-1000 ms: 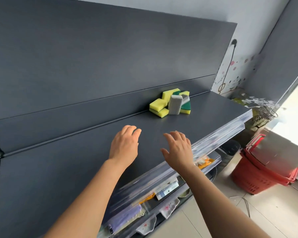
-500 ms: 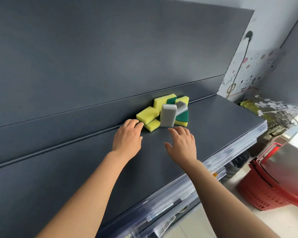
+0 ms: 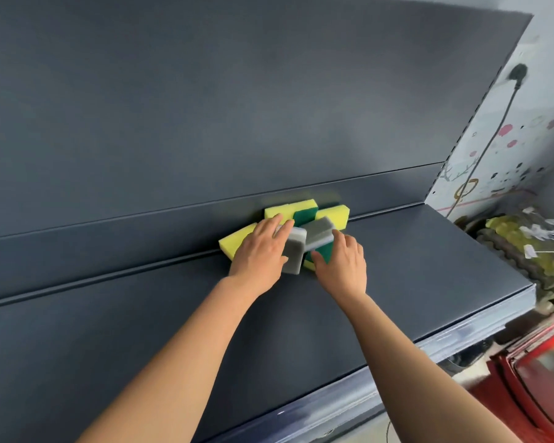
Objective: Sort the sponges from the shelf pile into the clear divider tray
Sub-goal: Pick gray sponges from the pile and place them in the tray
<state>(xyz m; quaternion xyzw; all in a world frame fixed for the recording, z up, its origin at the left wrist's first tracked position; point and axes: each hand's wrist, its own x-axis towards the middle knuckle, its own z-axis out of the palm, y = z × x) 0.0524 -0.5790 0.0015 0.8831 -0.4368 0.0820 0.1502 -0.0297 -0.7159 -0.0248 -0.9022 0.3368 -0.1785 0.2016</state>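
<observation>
Matt dark shelf (image 3: 397, 266) (porous foam sponges (image 3: 333, 215))

Nearer me than my left hand (image 3: 259, 251) and right hand (image 3: 344, 266), and out to either side, the shelf (image 3: 422, 270) lies open; just beyond them the sponge pile (image 3: 290, 211) backs against the rear panel (image 3: 205, 123).
</observation>
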